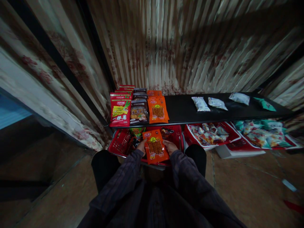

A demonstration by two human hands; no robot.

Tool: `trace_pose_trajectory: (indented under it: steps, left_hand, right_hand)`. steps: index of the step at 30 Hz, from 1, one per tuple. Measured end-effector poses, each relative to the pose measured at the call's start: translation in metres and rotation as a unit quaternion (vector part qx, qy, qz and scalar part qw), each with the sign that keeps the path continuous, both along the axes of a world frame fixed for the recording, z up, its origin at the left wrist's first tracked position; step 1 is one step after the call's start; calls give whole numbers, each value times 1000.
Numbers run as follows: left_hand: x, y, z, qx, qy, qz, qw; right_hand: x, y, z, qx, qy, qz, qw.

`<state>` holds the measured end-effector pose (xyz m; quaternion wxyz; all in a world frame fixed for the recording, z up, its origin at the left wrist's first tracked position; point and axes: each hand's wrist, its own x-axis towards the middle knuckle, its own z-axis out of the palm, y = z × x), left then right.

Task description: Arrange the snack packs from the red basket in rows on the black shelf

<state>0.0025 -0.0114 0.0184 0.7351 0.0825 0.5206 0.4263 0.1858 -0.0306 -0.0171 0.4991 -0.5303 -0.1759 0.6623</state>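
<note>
An orange snack packet (156, 147) with brown sticks pictured on its front is held upright between my hands, over a red basket (121, 139). My left hand (142, 146) grips its left edge, and my right hand (170, 146) grips the right edge. Directly behind, on the black shelf (180, 107), stand matching orange packets (158, 109). Left of them are dark potato-chip packets (139, 110), then red and yellow snack packets (120, 110) in a row at the shelf's left end. Other packets lie in the red basket, partly hidden by my hands and the held packet.
Farther right on the shelf lie white packets (200, 104) and a green packet (265, 104). Below stand a red basket (234, 134) of small packets and another basket (293, 144) of green and white ones. A pleated curtain (166, 47) hangs behind; black posts (96, 44) frame the left.
</note>
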Motion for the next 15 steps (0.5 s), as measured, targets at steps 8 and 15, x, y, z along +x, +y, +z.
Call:
trace_pose_trajectory:
  steps: [8, 15]
  left_hand:
    - [-7, -4, -5, -32, 57, 4, 998]
    - [-5, 0, -13, -25, 95, 2, 995]
  right_hand:
    - [2, -3, -7, -13, -1, -21, 1000]
    - [0, -6, -10, 23, -9, -13, 1000]
